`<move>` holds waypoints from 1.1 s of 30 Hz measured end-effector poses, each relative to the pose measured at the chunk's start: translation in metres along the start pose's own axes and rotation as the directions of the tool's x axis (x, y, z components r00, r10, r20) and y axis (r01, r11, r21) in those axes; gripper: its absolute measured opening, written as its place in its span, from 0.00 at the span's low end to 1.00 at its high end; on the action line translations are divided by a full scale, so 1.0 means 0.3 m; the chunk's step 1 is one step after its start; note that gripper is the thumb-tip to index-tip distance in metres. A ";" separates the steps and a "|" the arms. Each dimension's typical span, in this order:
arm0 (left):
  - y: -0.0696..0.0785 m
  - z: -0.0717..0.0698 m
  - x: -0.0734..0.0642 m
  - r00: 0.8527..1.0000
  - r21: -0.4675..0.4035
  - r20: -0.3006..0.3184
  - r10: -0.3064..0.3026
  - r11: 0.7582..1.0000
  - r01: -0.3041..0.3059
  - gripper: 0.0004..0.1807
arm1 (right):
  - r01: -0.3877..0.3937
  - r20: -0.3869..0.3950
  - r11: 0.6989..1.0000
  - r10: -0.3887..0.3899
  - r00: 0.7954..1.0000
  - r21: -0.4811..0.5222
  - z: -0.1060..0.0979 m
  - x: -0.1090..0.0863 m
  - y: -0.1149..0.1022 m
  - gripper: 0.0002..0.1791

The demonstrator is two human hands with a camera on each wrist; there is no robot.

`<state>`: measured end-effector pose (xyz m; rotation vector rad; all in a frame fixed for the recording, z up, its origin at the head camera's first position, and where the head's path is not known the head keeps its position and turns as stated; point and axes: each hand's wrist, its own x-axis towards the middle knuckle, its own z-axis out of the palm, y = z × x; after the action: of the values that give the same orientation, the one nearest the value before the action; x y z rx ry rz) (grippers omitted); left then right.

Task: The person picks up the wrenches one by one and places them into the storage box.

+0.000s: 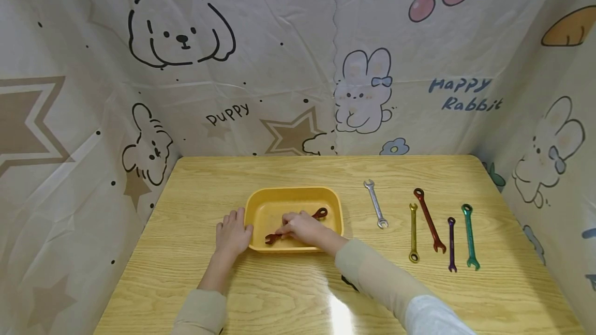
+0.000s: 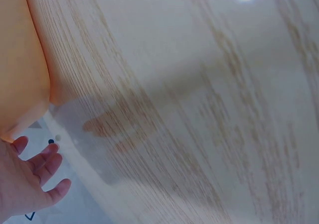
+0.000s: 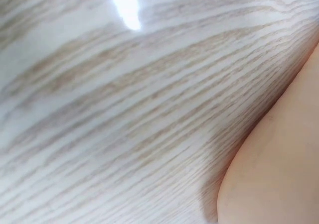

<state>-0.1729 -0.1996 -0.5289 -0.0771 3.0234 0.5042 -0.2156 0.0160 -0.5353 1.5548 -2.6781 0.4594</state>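
In the head view my right hand (image 1: 300, 225) reaches into the yellow tray (image 1: 341, 221) and pinches a red wrench (image 1: 321, 213). That wrench lies slantwise low in the tray, its middle hidden by the hand; whether it touches the bottom cannot be told. My left hand (image 1: 233, 234) rests against the tray's left side with its fingers extended. In the left wrist view the left hand (image 2: 27, 181) shows at the lower left, its fingers spread and slightly bent. The right wrist view shows neither the fingers nor the wrench.
Right of the tray lie a silver wrench (image 1: 375, 204), a yellow wrench (image 1: 413, 232), another red wrench (image 1: 430, 221), a purple wrench (image 1: 451, 244) and a green wrench (image 1: 470, 237). Printed cloth (image 1: 279, 92) surrounds the wooden table (image 1: 288, 299) at the back and sides.
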 end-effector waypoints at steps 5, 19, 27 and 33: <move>0.002 -0.001 -0.001 1.000 -0.003 -0.005 -0.001 1.000 0.001 0.26 | -0.010 0.022 1.000 0.009 1.000 0.010 0.004 0.002 -0.001 0.11; 0.003 -0.003 -0.002 1.000 0.000 -0.003 -0.007 1.000 0.007 0.26 | 0.006 0.023 1.000 -0.005 1.000 -0.025 0.013 0.002 0.005 0.11; 0.003 -0.001 -0.002 1.000 -0.013 -0.005 -0.006 1.000 0.006 0.26 | -0.006 0.024 1.000 0.006 1.000 -0.018 0.017 0.004 0.005 0.11; 0.003 -0.001 -0.003 1.000 -0.007 -0.002 -0.010 1.000 0.010 0.26 | -0.036 0.039 0.999 0.037 0.999 -0.008 0.017 0.003 0.004 0.12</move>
<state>-0.1720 -0.1988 -0.5283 -0.0926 3.0216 0.5138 -0.2164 0.0144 -0.5402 1.5317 -2.7385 0.4239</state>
